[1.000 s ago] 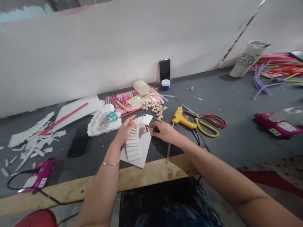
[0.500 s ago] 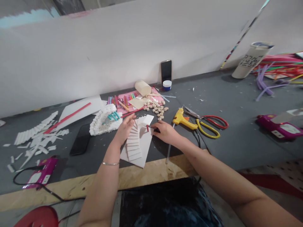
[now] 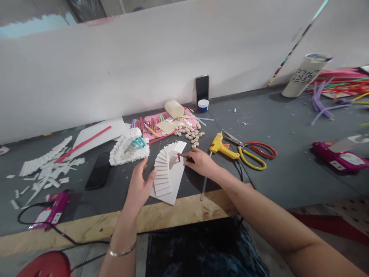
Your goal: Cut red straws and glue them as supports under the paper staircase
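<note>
A curved row of white strips (image 3: 163,173), stepped like a spiral staircase, stands on a white board (image 3: 176,181) near the table's front edge. My left hand (image 3: 140,184) is at the left side of the strips, thumb and fingers apart, holding nothing. My right hand (image 3: 200,161) is closed at the board's right edge on a thin dark tool (image 3: 188,158), mostly hidden by the fingers. At the tool's tip, over the board, is a small red piece (image 3: 178,157); whether the tool grips it I cannot tell.
Right of my hand lie a yellow glue gun (image 3: 221,147) and scissors (image 3: 253,150). Behind are pebbles (image 3: 191,132), crayons (image 3: 141,125) and a phone (image 3: 202,87). To the left are a white textured model (image 3: 123,148), a dark phone (image 3: 98,171) and white scraps (image 3: 49,173).
My left hand has moved left and toward me, away from the top of the white strips, and its fingers have spread. My right hand stays almost in place with the tool.
</note>
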`<state>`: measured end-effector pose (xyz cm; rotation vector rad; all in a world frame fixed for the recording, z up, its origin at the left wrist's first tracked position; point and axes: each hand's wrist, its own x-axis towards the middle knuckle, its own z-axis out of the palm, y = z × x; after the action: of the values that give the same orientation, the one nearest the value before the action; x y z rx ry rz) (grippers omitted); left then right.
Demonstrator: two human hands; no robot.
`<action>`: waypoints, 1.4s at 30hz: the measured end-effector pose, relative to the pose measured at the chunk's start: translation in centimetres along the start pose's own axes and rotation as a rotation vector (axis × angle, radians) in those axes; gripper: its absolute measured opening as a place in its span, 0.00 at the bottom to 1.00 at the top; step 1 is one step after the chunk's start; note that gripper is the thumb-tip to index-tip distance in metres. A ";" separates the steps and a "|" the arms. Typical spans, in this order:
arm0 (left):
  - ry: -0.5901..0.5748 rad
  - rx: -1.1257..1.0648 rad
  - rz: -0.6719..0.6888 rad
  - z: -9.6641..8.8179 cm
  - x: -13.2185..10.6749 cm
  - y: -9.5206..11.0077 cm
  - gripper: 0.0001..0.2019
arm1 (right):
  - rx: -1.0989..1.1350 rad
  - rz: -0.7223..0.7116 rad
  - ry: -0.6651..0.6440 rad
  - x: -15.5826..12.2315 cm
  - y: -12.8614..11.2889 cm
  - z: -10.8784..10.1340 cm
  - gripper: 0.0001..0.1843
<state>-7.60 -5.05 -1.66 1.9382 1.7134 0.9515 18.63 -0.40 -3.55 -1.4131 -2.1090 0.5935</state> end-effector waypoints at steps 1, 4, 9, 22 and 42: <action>0.005 0.014 -0.001 0.0 -0.9 -0.2 0.30 | 0.000 0.001 -0.001 0.0 0.0 0.0 0.12; -0.007 0.013 -0.005 0.4 -2.7 -0.5 0.33 | 0.007 0.001 0.000 -0.1 -0.1 -0.1 0.12; -0.036 0.046 0.008 1.1 -3.2 -0.4 0.35 | 0.033 -0.009 0.007 -0.1 0.1 0.1 0.09; -0.011 0.311 0.130 2.6 -3.4 -0.3 0.35 | 0.125 -0.009 0.100 0.0 0.0 0.3 0.10; -0.003 0.389 0.078 3.1 -3.8 0.3 0.43 | 0.075 -0.030 0.076 -0.2 0.6 1.0 0.13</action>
<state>-5.33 -8.31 -4.45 2.2573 1.9485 0.6747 18.46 -0.44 -4.75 -1.3399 -2.0234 0.5919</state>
